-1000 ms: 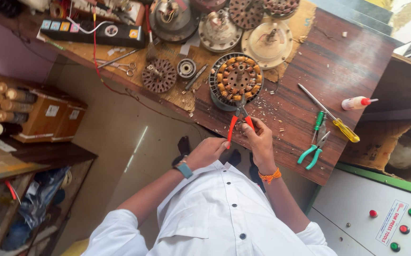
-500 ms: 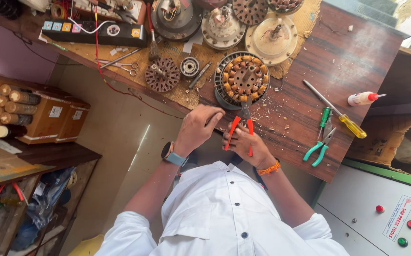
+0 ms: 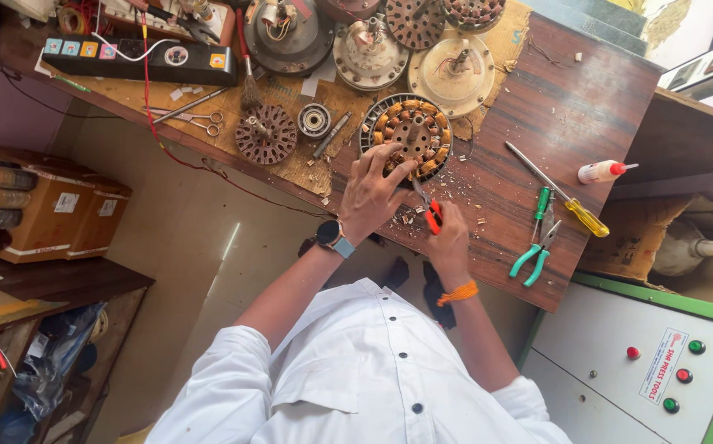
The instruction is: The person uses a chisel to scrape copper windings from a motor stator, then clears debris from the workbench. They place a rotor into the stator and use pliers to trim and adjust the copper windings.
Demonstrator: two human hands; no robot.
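Gripping red-handled pliers (image 3: 430,212) in a closed right hand (image 3: 448,238), a person in a white shirt worked over a round copper-wound motor stator (image 3: 410,136) on the dark wooden counter (image 3: 570,107). The left hand (image 3: 373,193) rested spread on the stator's near rim, fingers open, its grip holding nothing. The stator lay at the counter's middle, the pliers' tip just beside it. Green-handled pliers (image 3: 537,247) and a yellow-handled screwdriver (image 3: 562,193) lay well to the right.

Both my arms stretched forward, elbows bent. My left hand (image 3: 373,193) spread, fingers (image 3: 397,170) splayed, palm down. My right hand (image 3: 449,234) curled into closed grip, wrist straight.
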